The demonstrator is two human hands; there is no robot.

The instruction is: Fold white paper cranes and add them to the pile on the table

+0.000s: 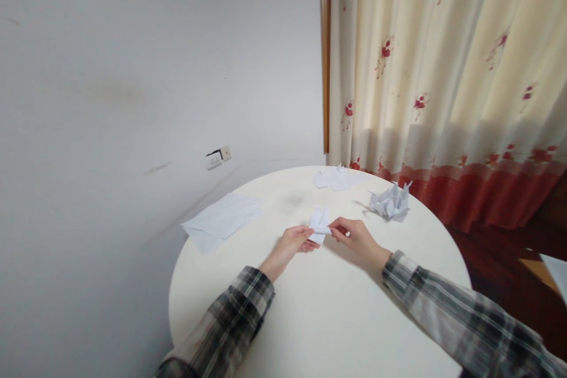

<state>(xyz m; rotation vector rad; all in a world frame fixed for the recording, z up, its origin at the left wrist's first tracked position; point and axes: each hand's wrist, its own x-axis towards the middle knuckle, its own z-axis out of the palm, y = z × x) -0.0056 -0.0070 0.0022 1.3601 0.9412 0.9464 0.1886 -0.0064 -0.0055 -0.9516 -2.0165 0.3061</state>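
A small piece of folded white paper (319,218) is held up over the round white table (283,307), between my two hands. My left hand (296,240) is closed on its left side, thumb on top and fingers beneath. At the paper's right edge, my right hand (354,236) pinches a narrow folded strip between thumb and fingertips. Part of the paper is hidden by my left fingers, and its fine creases are too small to make out.
Flat white paper sheets (225,218) lie at the table's left edge. Another piece of paper (336,178) is at the far edge. A cluster of folded white paper shapes (391,202) stands at right. A wall with a socket (214,159) and a flowered curtain (420,71) border the table.
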